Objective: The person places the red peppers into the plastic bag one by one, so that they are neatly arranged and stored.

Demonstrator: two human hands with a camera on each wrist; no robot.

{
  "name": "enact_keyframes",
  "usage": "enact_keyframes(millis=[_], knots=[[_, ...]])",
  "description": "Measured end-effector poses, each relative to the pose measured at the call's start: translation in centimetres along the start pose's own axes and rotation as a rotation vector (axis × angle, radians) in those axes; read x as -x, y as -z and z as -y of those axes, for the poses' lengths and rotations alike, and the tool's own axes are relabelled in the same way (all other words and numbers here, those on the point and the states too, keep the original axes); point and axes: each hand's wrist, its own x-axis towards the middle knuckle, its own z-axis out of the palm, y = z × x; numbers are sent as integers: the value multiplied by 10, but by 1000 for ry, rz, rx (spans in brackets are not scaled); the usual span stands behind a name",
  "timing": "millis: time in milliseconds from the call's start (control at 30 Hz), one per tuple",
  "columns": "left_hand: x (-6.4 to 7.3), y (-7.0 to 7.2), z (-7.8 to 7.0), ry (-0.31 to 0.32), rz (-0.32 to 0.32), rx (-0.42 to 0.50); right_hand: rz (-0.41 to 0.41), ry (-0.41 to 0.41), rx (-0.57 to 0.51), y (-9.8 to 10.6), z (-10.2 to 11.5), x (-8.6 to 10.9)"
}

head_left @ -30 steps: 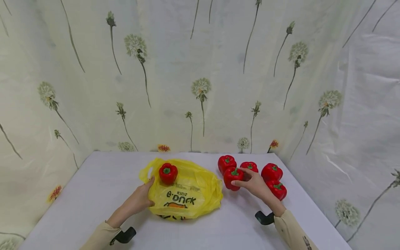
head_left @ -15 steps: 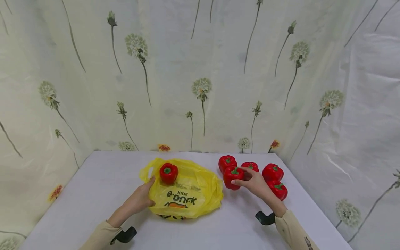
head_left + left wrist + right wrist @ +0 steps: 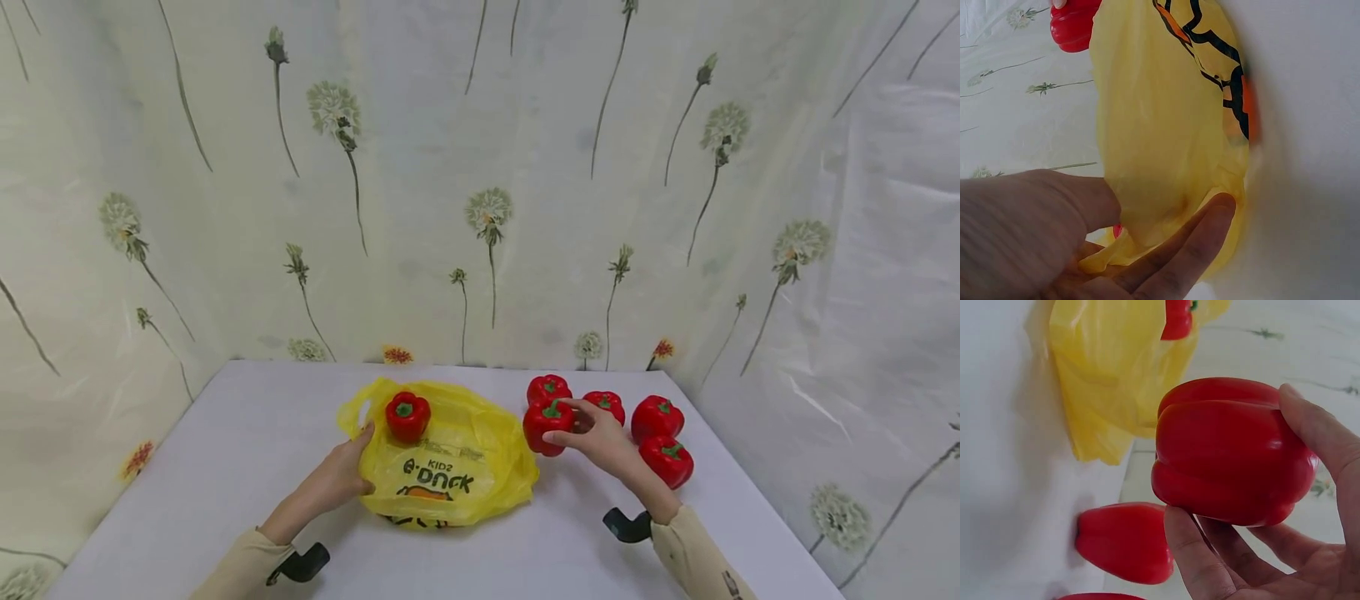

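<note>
A yellow plastic bag (image 3: 480,421) with black printed letters lies mouth open in the head view. One red bell pepper (image 3: 407,418) sits within its mouth, at the back left. My left hand (image 3: 339,475) pinches the bag's left rim; the left wrist view shows the fingers (image 3: 1194,250) outside the film and the thumb partly behind it. To the right of the bag, my right hand (image 3: 603,437) grips another red bell pepper (image 3: 546,429) between thumb and fingers. In the right wrist view this held pepper (image 3: 1229,453) is off the table.
Several more red bell peppers stand at the right: one behind the held pepper (image 3: 549,389), one by the right hand (image 3: 607,403), and a pair near the table's right edge (image 3: 666,461). A floral curtain (image 3: 420,183) hangs behind the white table (image 3: 262,417).
My right hand has shifted slightly left with the pepper in its grip, towards the bag. My left hand keeps its hold on the bag rim.
</note>
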Motion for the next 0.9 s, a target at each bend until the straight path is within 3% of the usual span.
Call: enact_keyframes(millis=[533, 900], knots=[[2, -1, -2, 21, -7, 25, -2, 35, -15, -15, 16, -7], [0, 1, -1, 20, -5, 20, 35, 86, -38, -27, 45, -13]])
